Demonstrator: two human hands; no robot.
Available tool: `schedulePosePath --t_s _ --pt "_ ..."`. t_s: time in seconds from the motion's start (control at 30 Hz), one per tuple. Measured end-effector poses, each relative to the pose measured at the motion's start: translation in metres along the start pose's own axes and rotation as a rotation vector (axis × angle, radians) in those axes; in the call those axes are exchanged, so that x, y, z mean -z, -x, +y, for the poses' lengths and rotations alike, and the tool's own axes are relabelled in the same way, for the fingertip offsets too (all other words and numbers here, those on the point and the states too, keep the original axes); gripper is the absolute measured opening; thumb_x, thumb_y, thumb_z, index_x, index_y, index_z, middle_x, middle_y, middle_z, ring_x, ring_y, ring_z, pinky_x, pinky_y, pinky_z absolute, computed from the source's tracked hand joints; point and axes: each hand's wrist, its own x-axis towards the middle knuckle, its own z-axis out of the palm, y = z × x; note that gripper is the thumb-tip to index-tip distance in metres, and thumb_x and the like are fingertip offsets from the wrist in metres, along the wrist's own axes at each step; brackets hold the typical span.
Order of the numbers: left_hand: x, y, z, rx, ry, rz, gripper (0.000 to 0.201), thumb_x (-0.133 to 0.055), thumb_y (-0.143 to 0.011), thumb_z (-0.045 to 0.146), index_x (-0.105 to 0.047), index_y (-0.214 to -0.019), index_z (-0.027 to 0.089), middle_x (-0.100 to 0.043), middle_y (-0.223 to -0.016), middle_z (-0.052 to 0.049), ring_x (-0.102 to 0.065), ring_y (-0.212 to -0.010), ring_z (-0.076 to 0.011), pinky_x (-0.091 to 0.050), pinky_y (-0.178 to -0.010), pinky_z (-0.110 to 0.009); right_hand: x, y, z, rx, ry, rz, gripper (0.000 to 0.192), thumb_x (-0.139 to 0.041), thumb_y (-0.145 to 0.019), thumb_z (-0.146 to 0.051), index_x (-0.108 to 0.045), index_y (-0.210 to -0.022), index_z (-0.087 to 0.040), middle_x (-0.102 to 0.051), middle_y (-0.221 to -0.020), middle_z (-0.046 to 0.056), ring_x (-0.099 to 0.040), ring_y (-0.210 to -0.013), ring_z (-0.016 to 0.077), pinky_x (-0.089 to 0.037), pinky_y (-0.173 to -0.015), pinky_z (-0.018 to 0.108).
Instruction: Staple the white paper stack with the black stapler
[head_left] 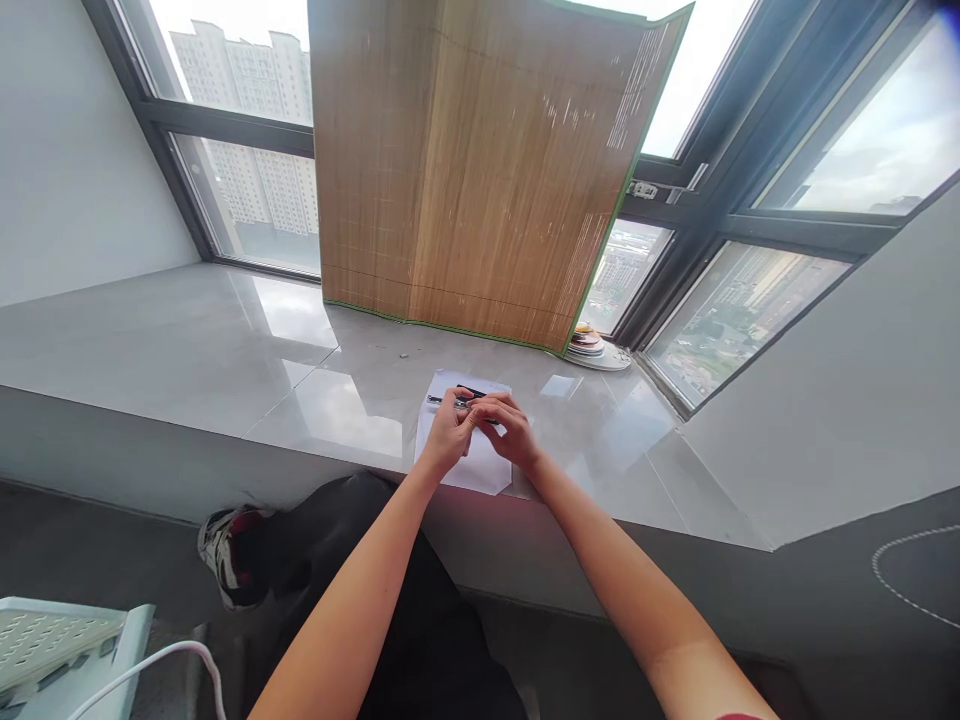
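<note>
Both hands meet over a sheet of white paper (480,465) near the front edge of the grey sill. My left hand (448,437) is closed around a slim pen (434,400), whose clear, silvery end sticks out to the left. Against it, my right hand (510,428) is closed too, its fingers bent over the pen's dark right part, and the fingertips of both hands touch. Just beyond the fingers a black stick-shaped thing (470,391), perhaps a second pen, lies over the paper; the hands partly cover it.
A bamboo mat (465,180) with green edging leans upright against the windows at the back. Several stacked plates (589,345) stand by its right corner. My shoe (232,560) is below the sill, and a pale plastic stool (67,640) with a white cable (180,648) sits lower left.
</note>
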Motion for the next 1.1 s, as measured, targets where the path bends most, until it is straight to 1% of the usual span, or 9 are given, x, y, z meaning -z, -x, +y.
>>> schedulePosePath --t_s 0.27,0.37,0.47,0.57,0.67,0.83,0.97,1.03,1.1 --pt "-0.005 0.005 0.004 0.009 0.001 -0.116 0.058 -0.074 -0.092 0.068 -0.050 -0.121 0.024 -0.045 -0.047 0.014 -0.034 -0.034 -0.0083 -0.023 -0.038 -0.020 0.009 -0.006 -0.009 -0.031 -0.064 0.089 0.020 -0.065 -0.105 -0.042 -0.081 -0.107 -0.031 -0.084 -0.110 0.008 -0.075 -0.106 0.0283 -0.061 -0.098 0.052" --pt "-0.007 0.007 0.008 0.052 0.062 -0.155 0.060 -0.075 -0.091 0.068 -0.050 -0.125 0.025 -0.045 -0.049 0.014 -0.032 -0.035 -0.0077 -0.022 -0.040 -0.021 0.019 -0.016 -0.020 -0.046 -0.176 0.023 0.019 -0.069 -0.103 -0.044 -0.082 -0.106 -0.030 -0.083 -0.113 0.008 -0.074 -0.109 0.0281 -0.062 -0.096 0.050" --pt "-0.009 0.008 0.013 0.061 0.115 -0.115 0.068 -0.081 -0.086 0.069 -0.050 -0.127 0.025 -0.049 -0.053 0.013 -0.034 -0.036 -0.0069 -0.023 -0.042 -0.021 0.031 -0.034 -0.018 -0.066 -0.308 -0.064 0.022 -0.072 -0.101 -0.048 -0.082 -0.101 -0.028 -0.084 -0.105 0.008 -0.073 -0.103 0.0267 -0.062 -0.090 0.046" --pt "-0.012 0.009 0.018 0.046 0.164 -0.052 0.072 -0.081 -0.084 0.073 -0.051 -0.130 0.025 -0.067 -0.073 0.004 -0.041 -0.043 -0.0059 -0.030 -0.046 -0.021 0.048 -0.060 0.012 -0.135 -0.338 -0.030 0.026 -0.076 -0.097 -0.052 -0.080 -0.094 -0.027 -0.083 -0.105 0.009 -0.073 -0.104 0.0265 -0.061 -0.094 0.047" --pt "-0.013 0.012 0.019 0.083 0.234 -0.065 0.061 -0.069 -0.091 0.076 -0.056 -0.122 0.024 -0.074 -0.096 -0.004 -0.037 -0.044 -0.0044 -0.035 -0.046 -0.022 0.068 -0.075 0.069 -0.312 -0.165 0.086 0.029 -0.080 -0.088 -0.054 -0.079 -0.093 -0.025 -0.082 -0.112 0.010 -0.073 -0.106 0.0275 -0.058 -0.093 0.045" --pt "-0.009 0.006 0.030 0.075 0.200 -0.036 0.045 -0.059 -0.101 0.066 -0.060 -0.106 0.021 -0.067 -0.083 0.000 -0.042 -0.045 -0.0056 -0.036 -0.045 -0.022 0.085 -0.040 0.158 -0.753 0.157 0.162 0.024 -0.073 -0.076 -0.044 -0.079 -0.081 -0.022 -0.080 -0.087 0.006 -0.071 -0.082 0.0248 -0.056 -0.086 0.041" --pt "0.013 -0.043 0.065 -0.017 -0.116 -0.037 0.047 -0.047 -0.103 0.068 -0.059 -0.099 0.023 -0.063 -0.069 0.001 -0.046 -0.045 -0.0103 -0.036 -0.046 -0.024 0.085 -0.008 0.186 -0.825 0.331 0.049 0.019 -0.071 -0.073 -0.034 -0.081 -0.083 -0.022 -0.079 -0.085 0.007 -0.071 -0.088 0.0280 -0.052 -0.094 0.043" --pt "0.034 -0.084 0.077 -0.111 -0.535 0.030 0.038 -0.050 -0.105 0.057 -0.060 -0.091 0.023 -0.061 -0.063 0.000 -0.054 -0.052 -0.0145 -0.041 -0.053 -0.025 0.085 -0.003 0.191 -0.818 0.410 0.013 0.020 -0.070 -0.075 -0.033 -0.083 -0.086 -0.022 -0.079 -0.087 0.009 -0.070 -0.095 0.0295 -0.049 -0.097 0.044" --pt "0.061 -0.126 0.076 -0.085 -1.048 0.135 0.023 -0.056 -0.103 0.042 -0.064 -0.092 0.023 -0.070 -0.072 -0.004 -0.067 -0.077 -0.0225 -0.051 -0.070 -0.031 0.085 -0.002 0.194 -0.821 0.459 -0.025 0.022 -0.069 -0.079 -0.034 -0.084 -0.090 -0.022 -0.077 -0.088 0.010 -0.068 -0.099 0.0302 -0.049 -0.097 0.043"
